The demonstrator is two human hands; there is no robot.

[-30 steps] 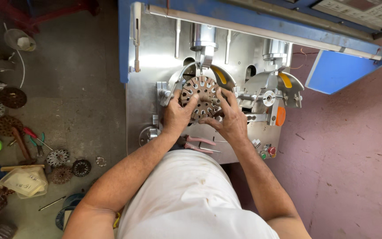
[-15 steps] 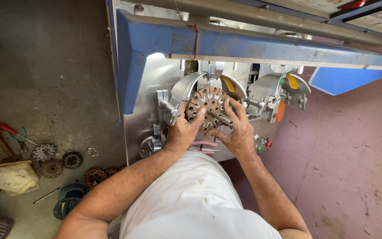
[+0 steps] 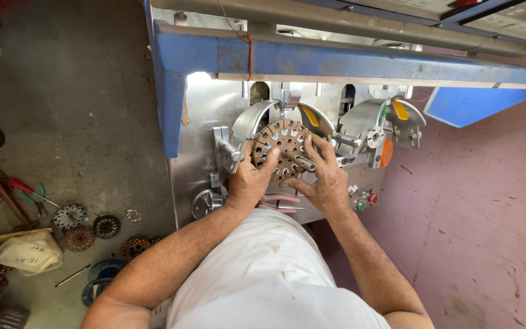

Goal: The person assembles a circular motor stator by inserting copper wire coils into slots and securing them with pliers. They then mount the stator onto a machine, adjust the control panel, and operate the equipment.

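On the far left we are seeing the grey floor (image 3: 74, 91), and lying on it are red-handled pliers (image 3: 24, 190), a few round toothed metal discs (image 3: 69, 215) and a small cloth bag (image 3: 28, 254). Moving right, we are looking at a shiny metal machine (image 3: 199, 158) with a long blue bar (image 3: 336, 61) running across its top edge. In the middle of the machine's front a round brown slotted wheel (image 3: 281, 148) is sitting on a short metal shaft (image 3: 302, 162), under a curved silver guard (image 3: 254, 119). Our left hand (image 3: 248, 183) is pressing on the wheel's lower left side, with the thumb lying on its face and the fingers curled around its rim. Our right hand (image 3: 324, 180) is holding the wheel's right side, with the fingers spread out over its face and edge. Just under our hands a pair of pink-handled pliers (image 3: 278, 203) is resting on the machine's bottom edge. Farther right a red button (image 3: 372, 198) and a green button (image 3: 361, 205) are sitting near the machine's lower right corner. On the far right the pink floor (image 3: 482, 213) is showing.
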